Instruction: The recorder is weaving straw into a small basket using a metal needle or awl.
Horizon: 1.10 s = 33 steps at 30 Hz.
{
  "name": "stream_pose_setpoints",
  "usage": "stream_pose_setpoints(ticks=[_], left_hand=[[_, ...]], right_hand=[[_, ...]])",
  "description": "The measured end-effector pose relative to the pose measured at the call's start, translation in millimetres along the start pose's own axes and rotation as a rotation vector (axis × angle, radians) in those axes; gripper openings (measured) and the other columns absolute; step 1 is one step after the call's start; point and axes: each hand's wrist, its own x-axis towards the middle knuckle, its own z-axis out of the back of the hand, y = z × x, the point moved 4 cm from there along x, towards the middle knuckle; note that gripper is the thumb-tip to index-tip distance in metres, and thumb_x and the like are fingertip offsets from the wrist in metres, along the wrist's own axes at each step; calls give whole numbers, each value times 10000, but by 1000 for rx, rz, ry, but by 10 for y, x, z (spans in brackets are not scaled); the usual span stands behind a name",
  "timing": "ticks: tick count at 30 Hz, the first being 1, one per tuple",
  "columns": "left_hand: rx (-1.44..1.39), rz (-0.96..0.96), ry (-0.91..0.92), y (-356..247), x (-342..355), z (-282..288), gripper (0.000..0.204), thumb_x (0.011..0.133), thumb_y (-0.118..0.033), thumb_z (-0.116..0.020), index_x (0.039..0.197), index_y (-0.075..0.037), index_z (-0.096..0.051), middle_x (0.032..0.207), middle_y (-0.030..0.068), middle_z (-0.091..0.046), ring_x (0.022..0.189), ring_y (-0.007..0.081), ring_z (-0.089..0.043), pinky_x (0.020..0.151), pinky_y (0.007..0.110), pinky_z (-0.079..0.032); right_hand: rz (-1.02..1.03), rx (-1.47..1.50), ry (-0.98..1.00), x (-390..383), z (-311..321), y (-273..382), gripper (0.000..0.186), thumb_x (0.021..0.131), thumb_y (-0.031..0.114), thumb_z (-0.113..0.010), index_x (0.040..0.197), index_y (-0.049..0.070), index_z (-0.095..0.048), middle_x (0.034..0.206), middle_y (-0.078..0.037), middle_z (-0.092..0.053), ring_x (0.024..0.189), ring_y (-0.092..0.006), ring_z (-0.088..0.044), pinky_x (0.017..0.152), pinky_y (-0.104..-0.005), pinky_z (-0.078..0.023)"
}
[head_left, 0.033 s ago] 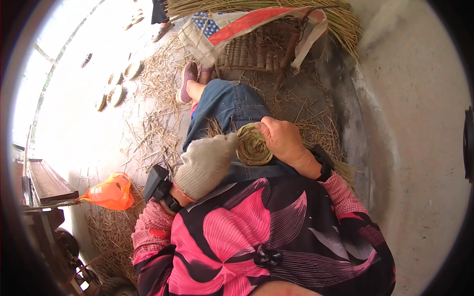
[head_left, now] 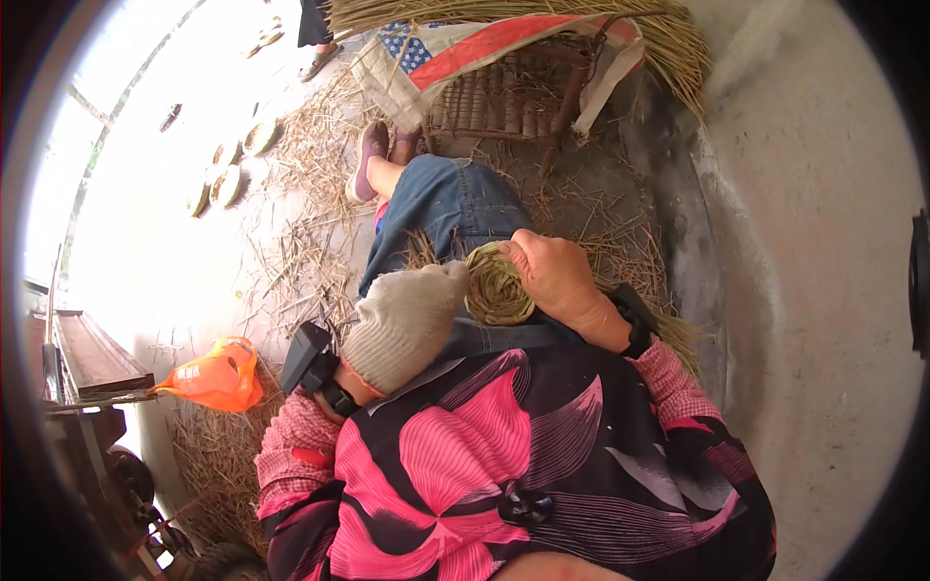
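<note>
A small round coil of plaited straw (head_left: pixel 496 292) rests over my lap, its spiral rings facing up. My left hand (head_left: pixel 407 312), in a pale knit glove, is closed against the coil's left edge, with its fingertips mostly hidden. A tuft of loose straw (head_left: pixel 419 250) pokes out beyond the glove. On the other side, my bare right hand (head_left: pixel 555 274) grips the coil's upper right rim, thumb and fingers bent over it. Beneath the coil lies blue denim cloth (head_left: pixel 455 198) covering my legs.
Ahead stands a bamboo chair (head_left: pixel 499 97) draped with a printed sack (head_left: pixel 465 53), long straw (head_left: pixel 668 48) heaped on top. Several round straw pieces (head_left: pixel 227 184) lie left on straw-littered floor. An orange plastic bag (head_left: pixel 221 376) sits near a wheeled machine (head_left: pixel 107 455). A wall (head_left: pixel 814 290) runs along the right.
</note>
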Motion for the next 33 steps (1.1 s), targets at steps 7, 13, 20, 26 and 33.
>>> stream_pose_setpoints(ticks=[7,13,20,26,33], left_hand=[[151,-44,-25,-147,141,61,153,835,-106,-597,971,-41,-567,878,105,-649,788,264,-689,598,388,-535],[-533,-307,-848,-149,163,212,366,828,-151,-681,1152,-19,-574,1103,180,-613,1018,361,-611,863,398,-502],[-1335,-84,-783,695,205,170,389,990,-169,-484,1316,41,-501,1307,154,-562,1239,237,-520,1057,346,-390],[-1335,-243,-119,603,124,-254,510,983,-360,-547,1294,44,-530,1270,112,-579,1176,200,-535,1002,303,-411],[-1398,100,128,607,93,-213,277,946,-267,-585,999,-1,-641,891,21,-616,837,124,-577,740,280,-473]], right_hand=[[115,-70,-84,-25,-13,141,317,982,354,-489,838,80,-556,681,-129,-635,617,-362,-639,537,-467,-500],[270,81,-172,-76,3,262,219,911,283,-597,830,84,-554,733,-123,-630,656,-340,-636,552,-448,-497],[551,89,-397,-29,156,92,213,906,265,-616,848,68,-559,712,-101,-578,617,-303,-612,532,-402,-478],[601,244,-406,-41,157,89,278,951,311,-573,860,50,-556,693,-95,-557,588,-305,-599,520,-382,-477],[602,256,-327,-41,105,149,263,955,300,-568,846,61,-548,697,-92,-568,586,-311,-592,524,-390,-474]])
